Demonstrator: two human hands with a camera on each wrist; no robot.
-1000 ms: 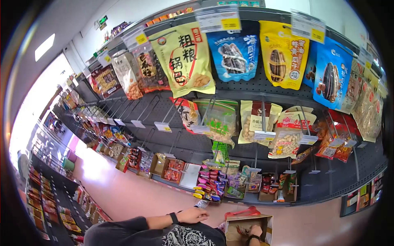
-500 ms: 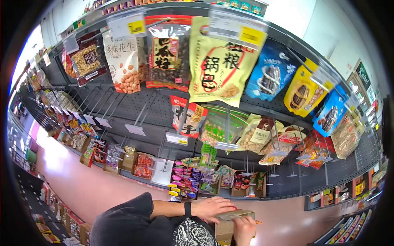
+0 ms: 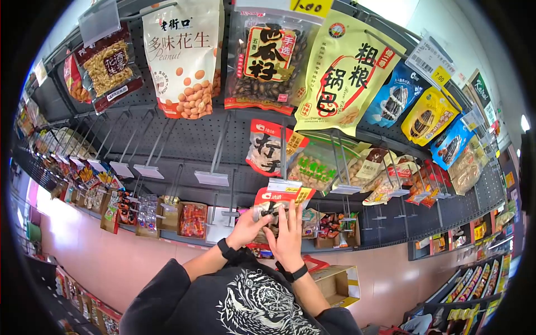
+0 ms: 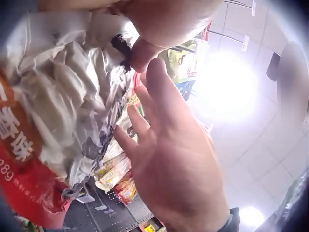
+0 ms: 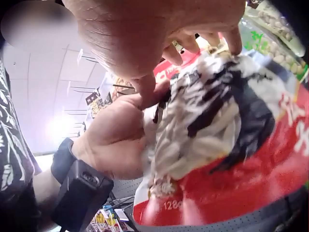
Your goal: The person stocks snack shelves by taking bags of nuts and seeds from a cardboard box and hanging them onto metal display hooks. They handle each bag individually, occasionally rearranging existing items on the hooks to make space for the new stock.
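A red and white snack bag [image 3: 279,195] with dark lettering is held up before the lower hooks in the head view. My left hand [image 3: 248,228] pinches its left edge, thumb on the front. My right hand [image 3: 286,237] touches the bag's front, its fingers fairly straight and pointing up. In the right wrist view the crinkled bag [image 5: 203,125] fills the middle, with both thumbs close together at its edge. The left wrist view shows the bag [image 4: 58,106] on the left and the right hand's palm [image 4: 176,164] beside it. A matching bag [image 3: 265,148] hangs just above.
A metal hook with a price tag [image 3: 285,185] stands right over the held bag. Beside it hang bagged nuts [image 3: 315,170]; larger snack bags, including a yellow one [image 3: 346,78], hang above. An open cardboard box [image 3: 338,285] lies low at right. Bare hooks [image 3: 212,177] project at left.
My right hand was down in the cardboard box, then both hands met over it at a bag. Now the hands and bag are raised to the hooks, and the head view has moved closer to the shelf.
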